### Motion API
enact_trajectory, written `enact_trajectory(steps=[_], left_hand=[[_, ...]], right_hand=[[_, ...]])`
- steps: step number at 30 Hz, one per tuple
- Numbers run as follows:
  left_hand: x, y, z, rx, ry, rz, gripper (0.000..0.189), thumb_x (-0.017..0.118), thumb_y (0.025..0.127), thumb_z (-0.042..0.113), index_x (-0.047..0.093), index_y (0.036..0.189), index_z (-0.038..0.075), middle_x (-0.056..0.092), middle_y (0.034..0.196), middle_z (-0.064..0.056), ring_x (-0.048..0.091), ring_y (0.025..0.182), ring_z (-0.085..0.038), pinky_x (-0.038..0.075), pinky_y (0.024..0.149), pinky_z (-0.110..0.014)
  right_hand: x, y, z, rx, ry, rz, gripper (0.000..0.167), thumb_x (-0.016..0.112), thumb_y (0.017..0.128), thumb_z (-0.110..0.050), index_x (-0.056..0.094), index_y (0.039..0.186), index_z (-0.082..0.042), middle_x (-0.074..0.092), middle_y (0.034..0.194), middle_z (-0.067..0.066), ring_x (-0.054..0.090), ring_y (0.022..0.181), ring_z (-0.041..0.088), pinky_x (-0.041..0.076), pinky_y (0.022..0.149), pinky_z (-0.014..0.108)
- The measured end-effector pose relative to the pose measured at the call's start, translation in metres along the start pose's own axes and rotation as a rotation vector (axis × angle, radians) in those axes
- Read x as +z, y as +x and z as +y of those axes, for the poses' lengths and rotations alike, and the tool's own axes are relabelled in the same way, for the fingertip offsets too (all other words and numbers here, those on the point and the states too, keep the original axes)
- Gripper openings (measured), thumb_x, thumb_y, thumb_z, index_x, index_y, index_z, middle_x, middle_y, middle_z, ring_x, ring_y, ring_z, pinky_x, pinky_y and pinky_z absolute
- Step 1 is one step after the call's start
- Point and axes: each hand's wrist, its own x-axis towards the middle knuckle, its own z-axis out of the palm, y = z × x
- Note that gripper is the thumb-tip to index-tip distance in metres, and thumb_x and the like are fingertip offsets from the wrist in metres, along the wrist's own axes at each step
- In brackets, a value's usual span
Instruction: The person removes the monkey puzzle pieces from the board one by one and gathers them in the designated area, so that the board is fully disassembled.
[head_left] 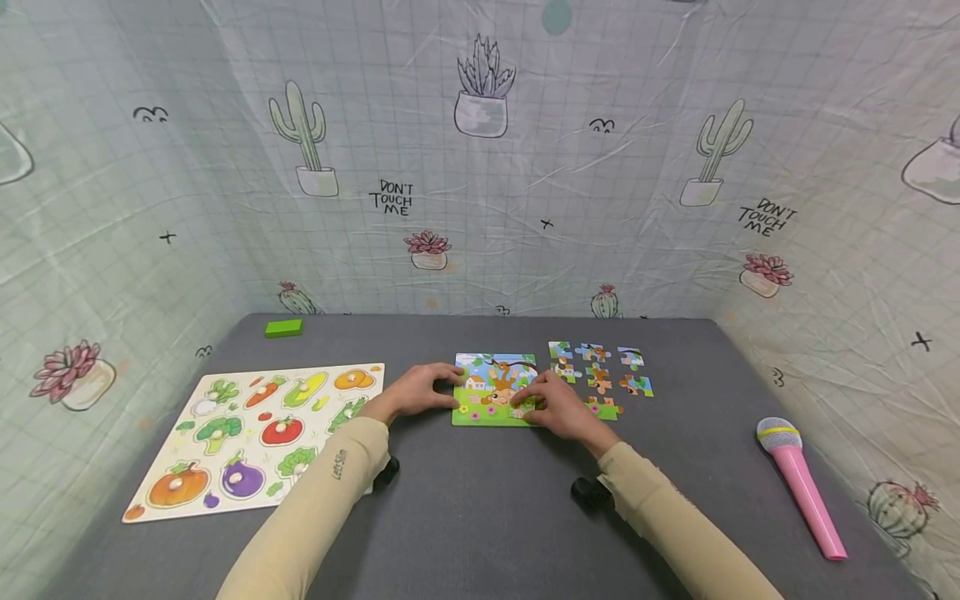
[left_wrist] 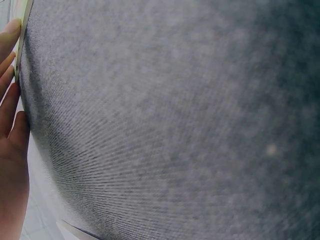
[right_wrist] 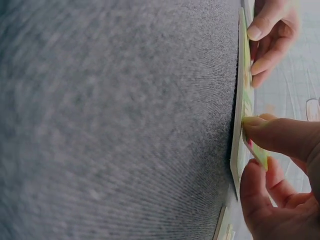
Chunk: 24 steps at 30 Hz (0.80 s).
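A monkey jigsaw puzzle board [head_left: 491,422] lies flat at the middle of the table, its picture largely covered with fitted pieces. My left hand [head_left: 414,389] touches the board's left edge with thumb and fingers, the fingers relaxed. Over the lower right corner, my right hand [head_left: 564,408] pinches a small green jigsaw piece [right_wrist: 258,153] between thumb and fingers. The piece is tilted against the board's surface in the right wrist view. Loose jigsaw pieces [head_left: 598,380] lie to the right of the board, one partly behind the right hand.
A wooden vegetable peg puzzle [head_left: 258,400] lies on the left, partly under the left forearm. Behind it sits a green block [head_left: 283,328]. At the right rests a pink toy microphone [head_left: 806,492]. Patterned cloth [head_left: 487,208] walls the grey table [head_left: 480,525] on the back and sides.
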Motion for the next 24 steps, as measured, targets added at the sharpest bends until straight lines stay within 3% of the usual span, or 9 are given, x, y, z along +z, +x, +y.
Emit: enact_trajectory(steps=[9, 13, 16, 24], left_hand=[[0.001, 0.001, -0.001, 0.002, 0.000, 0.001, 0.040, 0.073, 0.089, 0.024, 0.067, 0.124, 0.005, 0.053, 0.142, -0.010, 0.044, 0.135, -0.032, 0.035, 0.112, -0.048], [0.001, 0.001, 0.000, -0.008, 0.004, -0.007, 0.040, 0.073, 0.089, 0.024, 0.067, 0.124, 0.005, 0.052, 0.143, -0.009, 0.043, 0.135, -0.031, 0.035, 0.112, -0.048], [0.001, 0.001, 0.000, -0.015, 0.001, -0.007, 0.041, 0.073, 0.089, 0.025, 0.067, 0.124, 0.006, 0.052, 0.143, -0.009, 0.043, 0.135, -0.031, 0.035, 0.112, -0.048], [0.000, -0.001, 0.000, -0.033, -0.027, -0.012, 0.039, 0.073, 0.089, 0.024, 0.067, 0.124, 0.007, 0.052, 0.144, -0.008, 0.042, 0.136, -0.031, 0.034, 0.112, -0.049]], right_hand=[[-0.005, -0.004, 0.005, 0.045, 0.124, -0.001, 0.031, 0.064, 0.093, -0.001, 0.067, 0.123, -0.005, 0.059, 0.114, 0.011, 0.046, 0.076, 0.021, 0.040, 0.063, 0.037], [-0.012, -0.011, 0.010, 0.136, 0.192, 0.035, 0.032, 0.062, 0.095, -0.006, 0.065, 0.126, -0.008, 0.061, 0.125, 0.011, 0.058, 0.096, 0.026, 0.048, 0.076, 0.040], [-0.019, -0.020, 0.017, 0.203, 0.248, 0.075, 0.030, 0.064, 0.095, -0.010, 0.066, 0.125, -0.007, 0.058, 0.131, 0.013, 0.057, 0.113, 0.031, 0.052, 0.085, 0.042], [-0.047, -0.050, 0.039, 0.288, 0.274, 0.155, 0.029, 0.063, 0.096, -0.010, 0.064, 0.123, -0.001, 0.056, 0.132, 0.021, 0.057, 0.116, 0.039, 0.054, 0.084, 0.043]])
